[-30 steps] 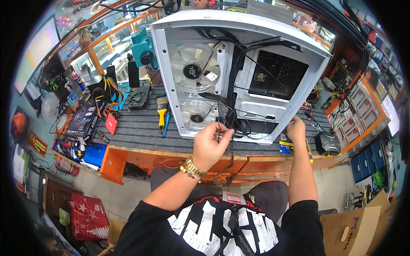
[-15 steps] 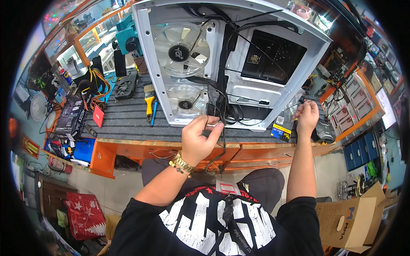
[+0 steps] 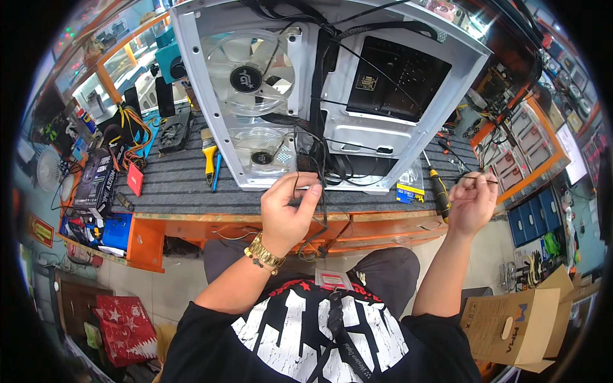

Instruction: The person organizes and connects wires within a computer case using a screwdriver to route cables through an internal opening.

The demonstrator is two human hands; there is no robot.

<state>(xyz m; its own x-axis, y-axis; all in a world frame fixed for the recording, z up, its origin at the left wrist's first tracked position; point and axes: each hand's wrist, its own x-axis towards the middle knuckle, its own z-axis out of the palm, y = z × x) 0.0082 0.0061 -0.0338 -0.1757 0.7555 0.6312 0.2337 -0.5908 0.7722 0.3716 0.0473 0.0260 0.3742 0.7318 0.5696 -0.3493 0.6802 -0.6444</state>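
Observation:
A white computer case (image 3: 396,143) stands open-sided on the bench, with clear fans (image 3: 249,80) on its left and a bundle of black cables (image 3: 324,70) running down its middle. My left hand (image 3: 287,207) is closed at the lower front of the case, thumb and forefinger pinching a thin black cable that hangs past the bench edge. My right hand (image 3: 472,203) is out at the right, its fingertips pinching a thin black cable tie (image 3: 490,182). Close by lie a yellow and black screwdriver (image 3: 440,195) and a clear packet with a blue and yellow label (image 3: 410,193).
On the grey ribbed mat (image 3: 163,175) to the left lie a yellow-handled brush (image 3: 209,159), a blue pen-like tool (image 3: 217,171), a graphics card (image 3: 174,133) and a black box (image 3: 96,185). An open cardboard box (image 3: 507,329) stands on the floor at right.
My right hand has moved right and toward me, away from the packet, with the cable tie in its fingers; the screwdriver now shows. My left hand keeps its pinch. The view has shifted slightly.

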